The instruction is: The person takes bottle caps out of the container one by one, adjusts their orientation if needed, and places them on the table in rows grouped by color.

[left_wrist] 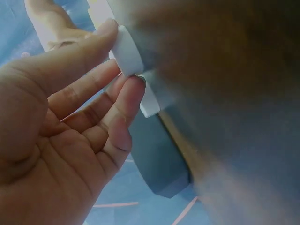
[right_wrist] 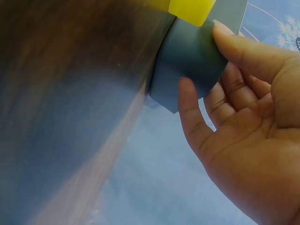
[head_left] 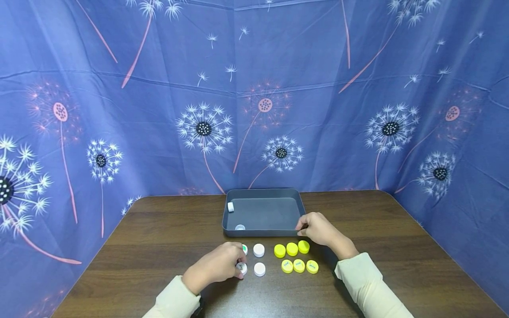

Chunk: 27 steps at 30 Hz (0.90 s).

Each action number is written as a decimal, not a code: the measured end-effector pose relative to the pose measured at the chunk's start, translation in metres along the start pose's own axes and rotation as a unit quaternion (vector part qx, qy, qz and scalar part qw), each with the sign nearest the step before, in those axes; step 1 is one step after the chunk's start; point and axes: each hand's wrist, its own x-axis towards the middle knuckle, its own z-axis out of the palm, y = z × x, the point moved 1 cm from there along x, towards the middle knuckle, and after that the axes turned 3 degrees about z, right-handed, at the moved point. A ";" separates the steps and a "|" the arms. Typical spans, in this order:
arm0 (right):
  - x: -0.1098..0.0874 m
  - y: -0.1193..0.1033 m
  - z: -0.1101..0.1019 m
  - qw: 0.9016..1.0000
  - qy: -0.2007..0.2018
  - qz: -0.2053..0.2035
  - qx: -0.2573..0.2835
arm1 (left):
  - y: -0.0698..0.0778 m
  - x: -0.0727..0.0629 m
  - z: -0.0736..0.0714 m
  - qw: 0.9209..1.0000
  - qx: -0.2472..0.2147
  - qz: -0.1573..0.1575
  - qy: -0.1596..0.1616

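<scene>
In the head view, my left hand [head_left: 221, 263] pinches a white bottle cap [head_left: 241, 267] at the table's front middle. The left wrist view shows this cap [left_wrist: 128, 51] between the thumb and a fingertip. Close beyond lies another white cap [head_left: 245, 249] with a green mark, partly behind the fingers. My right hand [head_left: 320, 229] holds the front right corner of a dark grey tray [head_left: 262, 233]. Seen from the right wrist, the thumb lies on the outside of the tray wall [right_wrist: 192, 56], with other fingers partly hidden behind it.
Two more white caps [head_left: 259, 269] stand right of my left hand. Yellow caps [head_left: 292, 249] form two rows before the tray, the nearer ones bearing blue marks. Inside the tray are a white cap [head_left: 230, 206] and a whitish round piece [head_left: 240, 227]. A patterned blue cloth [head_left: 334, 168] hangs behind.
</scene>
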 end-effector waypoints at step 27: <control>0.000 -0.001 0.001 1.000 -0.002 0.002 0.000 | -0.013 0.018 -0.067 0.982 -0.068 0.026 0.173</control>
